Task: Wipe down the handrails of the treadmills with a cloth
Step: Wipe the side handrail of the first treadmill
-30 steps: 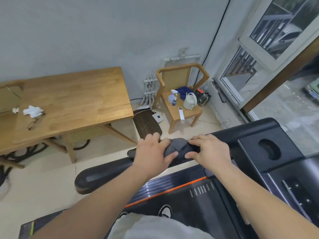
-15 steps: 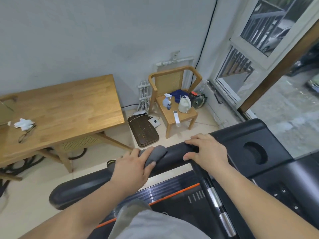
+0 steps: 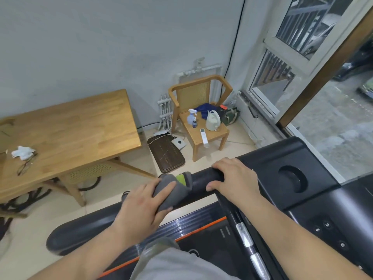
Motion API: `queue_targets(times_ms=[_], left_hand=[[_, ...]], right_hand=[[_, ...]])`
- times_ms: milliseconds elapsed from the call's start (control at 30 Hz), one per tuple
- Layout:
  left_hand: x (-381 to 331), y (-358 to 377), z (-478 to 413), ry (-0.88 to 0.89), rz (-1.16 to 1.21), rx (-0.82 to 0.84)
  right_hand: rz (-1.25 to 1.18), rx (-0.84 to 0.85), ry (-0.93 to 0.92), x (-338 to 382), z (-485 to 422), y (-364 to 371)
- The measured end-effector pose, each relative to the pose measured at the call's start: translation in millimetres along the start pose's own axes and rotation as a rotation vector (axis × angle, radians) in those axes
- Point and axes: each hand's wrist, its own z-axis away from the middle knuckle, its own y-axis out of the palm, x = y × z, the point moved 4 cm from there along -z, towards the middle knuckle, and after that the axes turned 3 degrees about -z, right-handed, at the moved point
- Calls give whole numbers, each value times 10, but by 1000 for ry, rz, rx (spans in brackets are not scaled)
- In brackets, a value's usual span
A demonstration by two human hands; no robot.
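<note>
Head view, looking down over a treadmill. The black tubular handrail [image 3: 80, 231] runs from 7 o'clock in the frame up towards 2 o'clock, where it meets the black plastic console [image 3: 314, 190] with its round cup recess.

The left hand [image 3: 145, 201] holds the grey cloth [image 3: 171, 188] against the handrail at mid-frame. Its fingers lie pressed together and curl over the top of the cloth, and the thumb lies along the near side. A yellow-green patch of the cloth shows at its 1 o'clock edge. The cloth wraps around the rail, just at 9 o'clock of the right hand [image 3: 234, 178], without touching it.

The right hand grips the bare rail. Its fingers are close together and curl over the far side, and the thumb presses the near side.

At 9 o'clock of the frame stands a rectangular light-wood table [image 3: 80, 126] bearing a crumpled white tissue [image 3: 22, 152] and a pair of thin-framed glasses [image 3: 26, 164]. At 12 o'clock of the hands, a wooden armchair with a cane back [image 3: 198, 93] carries a pale blue spray bottle [image 3: 191, 116], a white plastic kettle [image 3: 213, 120] and a white remote control [image 3: 204, 136]. A dark brown rectangular tray [image 3: 165, 154] lies on the floor between table and chair.
</note>
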Motion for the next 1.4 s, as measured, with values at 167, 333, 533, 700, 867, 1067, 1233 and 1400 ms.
queue_targets(times_ms=[167,333,533,700,867,1067,1233,1400], left_hand=[[-338,8,-511,-41,19,83],[-657,80,-1096,-31,130,116],[-373,119,-316,38,-44,-25],[89,77,289,31,-129,-33],[-281,42,-195,21,-92,14],[-1192,25,-1281,151,-48,129],[-1205,61,-1082,293,-176,72],[-652,90,-491,376,-237,-21]], right_hand=[[20,-5,-3,0,-29,-40],[6,-50,61,-20,-24,-51],[-8,-74,52,-7,48,-29],[-62,33,88,28,46,-78],[-526,-189,268,-223,304,-233],[-786,-264,469,-414,635,-209],[-761,-291,494,-542,709,-224],[-716,-223,445,-448,701,-136]])
